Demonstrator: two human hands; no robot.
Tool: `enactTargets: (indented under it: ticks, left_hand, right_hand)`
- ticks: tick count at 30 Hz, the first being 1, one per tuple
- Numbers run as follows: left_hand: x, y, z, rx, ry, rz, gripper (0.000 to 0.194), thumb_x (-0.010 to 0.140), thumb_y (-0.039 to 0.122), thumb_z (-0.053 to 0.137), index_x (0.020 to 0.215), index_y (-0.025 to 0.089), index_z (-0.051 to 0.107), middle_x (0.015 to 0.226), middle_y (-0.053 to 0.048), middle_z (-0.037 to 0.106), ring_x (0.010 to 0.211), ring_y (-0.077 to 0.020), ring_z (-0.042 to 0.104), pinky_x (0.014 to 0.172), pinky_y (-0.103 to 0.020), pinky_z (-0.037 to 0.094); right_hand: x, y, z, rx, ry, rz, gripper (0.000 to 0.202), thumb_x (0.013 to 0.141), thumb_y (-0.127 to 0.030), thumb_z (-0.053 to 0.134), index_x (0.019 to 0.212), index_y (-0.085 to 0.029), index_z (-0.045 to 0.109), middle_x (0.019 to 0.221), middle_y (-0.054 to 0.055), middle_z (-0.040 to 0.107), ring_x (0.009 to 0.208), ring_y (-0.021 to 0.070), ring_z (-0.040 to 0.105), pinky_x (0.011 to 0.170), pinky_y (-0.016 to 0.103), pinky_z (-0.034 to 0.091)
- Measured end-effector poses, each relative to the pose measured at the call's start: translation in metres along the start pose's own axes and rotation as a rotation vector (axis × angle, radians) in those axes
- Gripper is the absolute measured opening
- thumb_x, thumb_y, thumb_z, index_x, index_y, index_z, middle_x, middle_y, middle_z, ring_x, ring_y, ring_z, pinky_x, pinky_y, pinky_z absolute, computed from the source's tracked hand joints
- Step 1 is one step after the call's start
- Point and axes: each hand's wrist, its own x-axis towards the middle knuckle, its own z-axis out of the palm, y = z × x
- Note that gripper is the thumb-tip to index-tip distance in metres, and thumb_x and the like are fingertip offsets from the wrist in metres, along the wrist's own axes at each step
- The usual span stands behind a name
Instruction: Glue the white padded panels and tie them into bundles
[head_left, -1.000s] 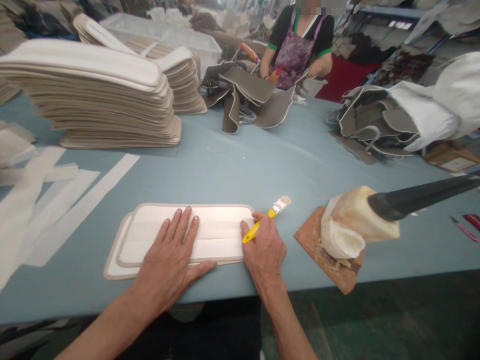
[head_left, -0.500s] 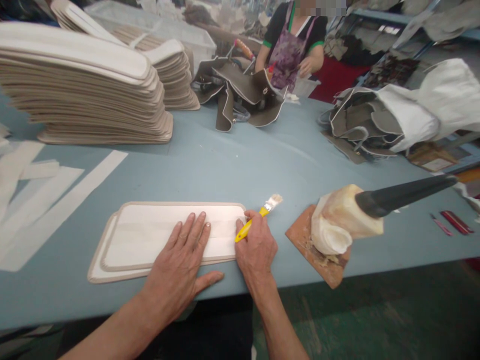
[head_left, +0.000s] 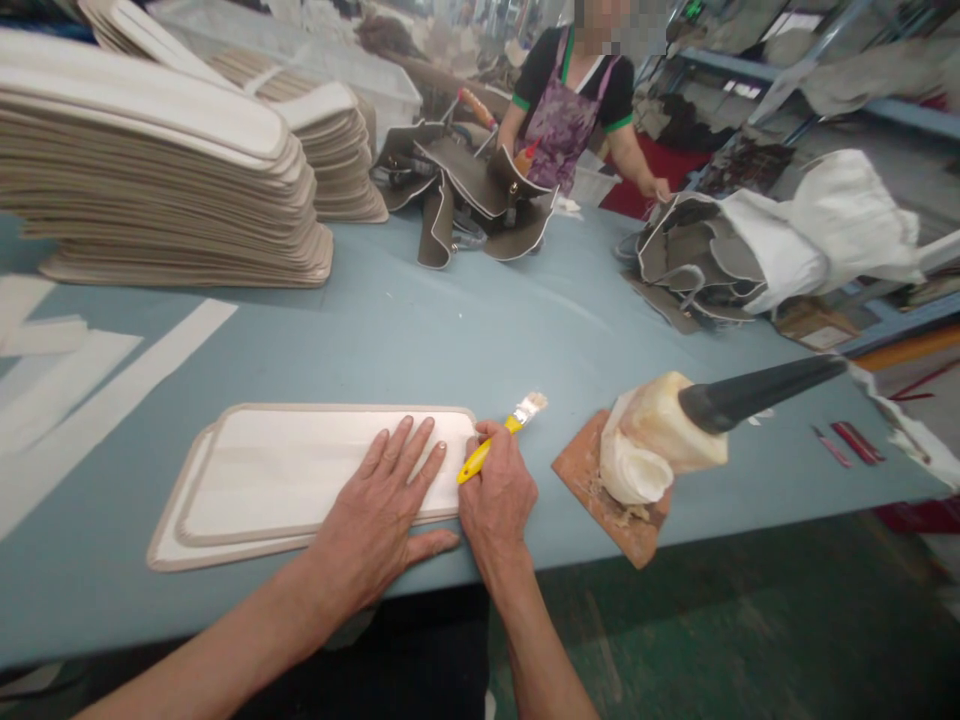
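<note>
Left hand laid flat on top panel, toward its right end, fingers spread, grasping nothing. Right hand grasping yellow brush, bristles pointing far right; fingers at panel's right edge, can't tell if they pinch it too. Top panel white with beige edging, lying on lower panel, which sticks out on the left; both on near part of blue table. Right of hands: cream container with black handle, on brown board. White strips left, panel stack far left. Far side: grey pieces, person in purple apron.
</note>
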Motion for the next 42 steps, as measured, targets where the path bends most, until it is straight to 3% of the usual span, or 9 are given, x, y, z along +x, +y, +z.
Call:
enactTargets:
  ticks: [7, 18, 24, 31, 42]
  left_hand:
    - [0.007, 0.004, 0.006, 0.007, 0.027, 0.045, 0.095, 0.080, 0.081, 0.058, 0.145, 0.012, 0.059, 0.162, -0.020, 0.042, 0.152, -0.0411, 0.035, 0.124, -0.055, 0.031]
    - [0.015, 0.003, 0.008, -0.034, -0.026, 0.111, 0.111, 0.074, 0.091, 0.050, 0.150, 0.009, 0.052, 0.164, -0.024, 0.037, 0.153, -0.0448, 0.030, 0.124, -0.059, 0.028]
    - [0.020, 0.008, 0.006, -0.029, -0.024, 0.120, 0.111, 0.075, 0.092, 0.048, 0.148, 0.008, 0.054, 0.163, -0.022, 0.040, 0.152, -0.0425, 0.034, 0.125, -0.055, 0.028]
    - [0.022, 0.010, 0.007, -0.020, -0.053, 0.142, 0.114, 0.077, 0.093, 0.040, 0.149, 0.005, 0.052, 0.163, -0.024, 0.038, 0.152, -0.0442, 0.033, 0.124, -0.059, 0.027]
    - [0.020, 0.009, 0.010, -0.064, -0.020, 0.127, 0.112, 0.075, 0.092, 0.044, 0.148, 0.008, 0.053, 0.162, -0.024, 0.041, 0.154, -0.0433, 0.030, 0.126, -0.058, 0.023]
  right_hand:
    - [-0.002, 0.007, 0.001, 0.066, 0.003, 0.000, 0.034, 0.090, -0.008, 0.044, 0.116, -0.022, 0.061, 0.105, 0.005, 0.070, 0.093, 0.0232, 0.066, 0.075, 0.031, 0.041]
    - [-0.002, 0.016, -0.003, 0.157, -0.027, -0.044, 0.026, 0.091, -0.015, 0.042, 0.109, -0.022, 0.060, 0.099, 0.004, 0.070, 0.087, 0.0226, 0.064, 0.074, 0.030, 0.040]
    - [-0.001, 0.021, -0.013, 0.235, -0.062, -0.067, 0.026, 0.086, -0.017, 0.045, 0.107, -0.022, 0.060, 0.094, 0.003, 0.071, 0.082, 0.0215, 0.065, 0.073, 0.030, 0.040]
    - [-0.002, 0.022, -0.011, 0.225, -0.057, -0.064, 0.023, 0.091, -0.023, 0.046, 0.107, -0.021, 0.062, 0.095, 0.004, 0.072, 0.083, 0.0220, 0.066, 0.073, 0.030, 0.043]
    - [-0.002, 0.022, -0.014, 0.181, -0.086, -0.110, 0.024, 0.099, -0.038, 0.050, 0.111, -0.020, 0.060, 0.100, 0.007, 0.072, 0.090, 0.0245, 0.070, 0.079, 0.033, 0.048]
